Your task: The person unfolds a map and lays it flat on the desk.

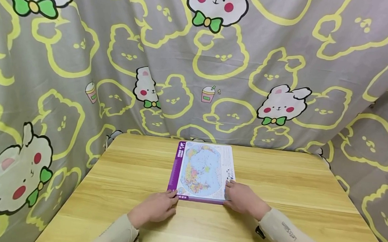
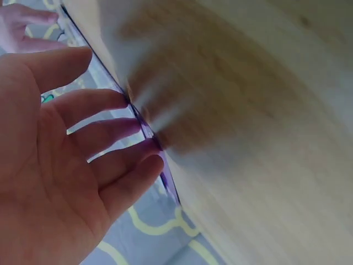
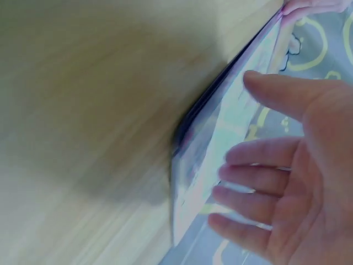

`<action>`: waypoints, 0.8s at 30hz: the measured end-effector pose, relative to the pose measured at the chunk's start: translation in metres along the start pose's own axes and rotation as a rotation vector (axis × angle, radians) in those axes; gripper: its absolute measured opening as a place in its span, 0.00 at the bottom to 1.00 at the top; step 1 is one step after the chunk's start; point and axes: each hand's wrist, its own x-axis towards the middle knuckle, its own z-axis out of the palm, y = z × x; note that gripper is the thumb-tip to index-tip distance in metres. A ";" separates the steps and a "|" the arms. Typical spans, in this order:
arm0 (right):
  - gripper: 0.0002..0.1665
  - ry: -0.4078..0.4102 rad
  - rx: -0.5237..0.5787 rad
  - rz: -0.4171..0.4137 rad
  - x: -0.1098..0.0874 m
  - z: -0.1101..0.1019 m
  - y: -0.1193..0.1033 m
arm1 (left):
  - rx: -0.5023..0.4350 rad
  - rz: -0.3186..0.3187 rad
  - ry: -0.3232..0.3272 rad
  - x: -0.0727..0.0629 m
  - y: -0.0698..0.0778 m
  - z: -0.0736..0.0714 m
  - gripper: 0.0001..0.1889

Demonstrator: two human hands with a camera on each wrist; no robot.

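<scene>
head view: left hand [image 1: 155, 207], right hand [image 1: 245, 200] at near corners of map board [image 1: 202, 169], fingers extended, grip unclenched

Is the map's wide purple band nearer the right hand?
No, the map has its wide purple band on the left, by the left hand.

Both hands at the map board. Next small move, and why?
Probably close the left hand and right hand on the near corners of the map board. Each hand sits at one of those corners, and in the wrist views the fingers look relaxed, with no firm grip showing.
</scene>
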 end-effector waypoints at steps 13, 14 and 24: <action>0.27 -0.021 0.088 -0.133 0.058 0.000 -0.043 | -0.018 -0.028 -0.028 -0.009 -0.007 0.005 0.28; 0.27 -0.021 0.084 -0.144 0.061 0.000 -0.046 | -0.016 -0.029 -0.027 -0.009 -0.007 0.005 0.28; 0.33 -0.060 0.085 -0.198 0.090 0.003 -0.070 | -0.037 -0.053 -0.028 -0.007 -0.008 0.003 0.29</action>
